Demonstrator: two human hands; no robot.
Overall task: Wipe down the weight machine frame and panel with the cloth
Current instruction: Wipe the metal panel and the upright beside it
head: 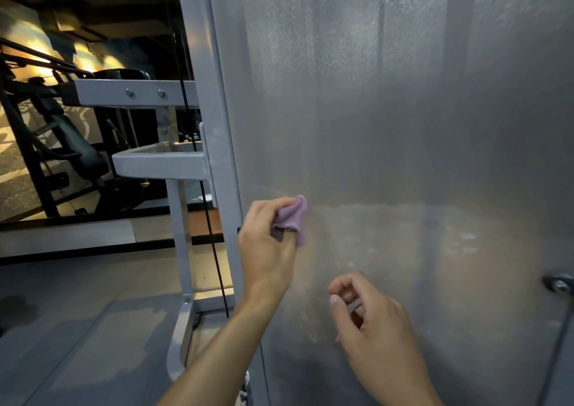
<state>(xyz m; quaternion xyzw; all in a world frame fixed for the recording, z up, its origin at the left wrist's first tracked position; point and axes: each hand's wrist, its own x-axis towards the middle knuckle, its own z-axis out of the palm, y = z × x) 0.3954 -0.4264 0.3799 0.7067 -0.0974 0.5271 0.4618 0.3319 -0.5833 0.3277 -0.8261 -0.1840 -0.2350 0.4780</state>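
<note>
One frosted panel (403, 126) filled the view, one grey frame (214, 119) upright along its left edge with two bolts (129, 93) further left, while the left hand (267, 250) pinched one purple cloth (293, 219) against the panel's lower left and the right hand (369, 318) hung below, fingers loosely curled, holding nothing.

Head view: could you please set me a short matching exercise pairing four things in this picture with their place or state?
Things:
1. cloth
2. right hand
3. frame upright
4. bolt

Descriptions:
A. grey metal, left of the frosted panel
B. purple, bunched in the left hand against the panel
C. at the picture's right edge, low on the panel
D. fingers loosely curled, holding nothing clearly visible

Pairs: 1-B, 2-D, 3-A, 4-C
</note>
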